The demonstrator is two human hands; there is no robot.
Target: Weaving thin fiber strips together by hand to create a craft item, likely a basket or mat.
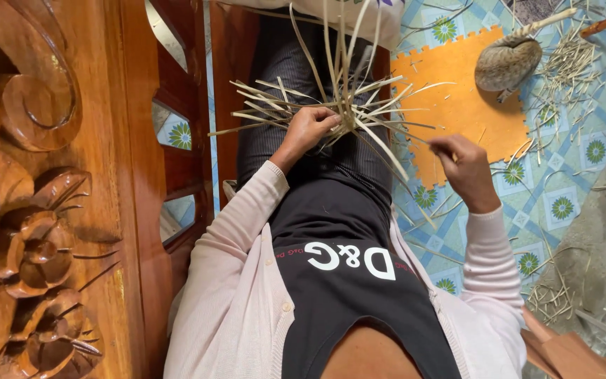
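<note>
A bundle of pale flat bamboo strips [338, 105] crosses at one centre on my lap and fans out in every direction, some strips rising toward the top of the view. My left hand [308, 128] is closed on the crossing point of the strips and pins it over my striped trousers. My right hand [466, 167] is out to the right, pinching the end of a single thin strip [405, 133] that runs back to the bundle.
A carved, glossy wooden chair [43, 210] fills the left side. An orange foam mat [457, 105] lies on the blue patterned tile floor, with a small woven basket piece [508, 62] beyond it. Loose strip cuttings [569, 63] are scattered at the upper right and lower right.
</note>
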